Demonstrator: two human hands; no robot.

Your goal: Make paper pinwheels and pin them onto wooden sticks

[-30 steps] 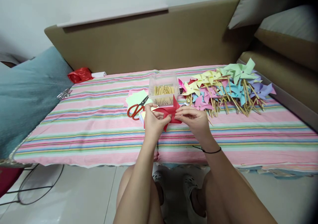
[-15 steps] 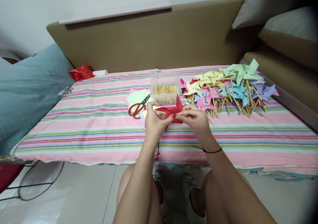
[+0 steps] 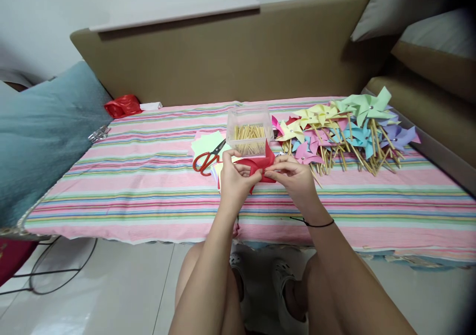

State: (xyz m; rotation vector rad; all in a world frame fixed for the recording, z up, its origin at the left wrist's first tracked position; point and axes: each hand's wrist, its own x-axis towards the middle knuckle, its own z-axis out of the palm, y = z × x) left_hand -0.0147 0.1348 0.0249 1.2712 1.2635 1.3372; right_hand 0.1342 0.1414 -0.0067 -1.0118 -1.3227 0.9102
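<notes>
Between my two hands is a red paper pinwheel [image 3: 268, 162], its blades folded in toward the middle. My left hand [image 3: 237, 176] pinches it from the left, thumb near the centre. From the right, my right hand [image 3: 292, 174] presses thumb and forefinger together close to the centre; any small pin there is too small to make out. Just beyond the hands stands a clear plastic box [image 3: 250, 111] of short wooden sticks [image 3: 248, 133]. Scissors [image 3: 208, 157] with red handles lie left of my left hand, on coloured paper sheets [image 3: 207, 141].
Many finished pinwheels [image 3: 359, 136] in several colours are heaped on the right. A striped cloth [image 3: 141, 191] covers the seat. At the far left lie a red plastic bag [image 3: 123, 106], a small white box [image 3: 150, 106] and a silvery packet [image 3: 98, 134] beside a blue cushion [image 3: 48, 137].
Both hands keep their pinch on the red pinwheel with hardly any movement. The whole view has shifted very slightly.
</notes>
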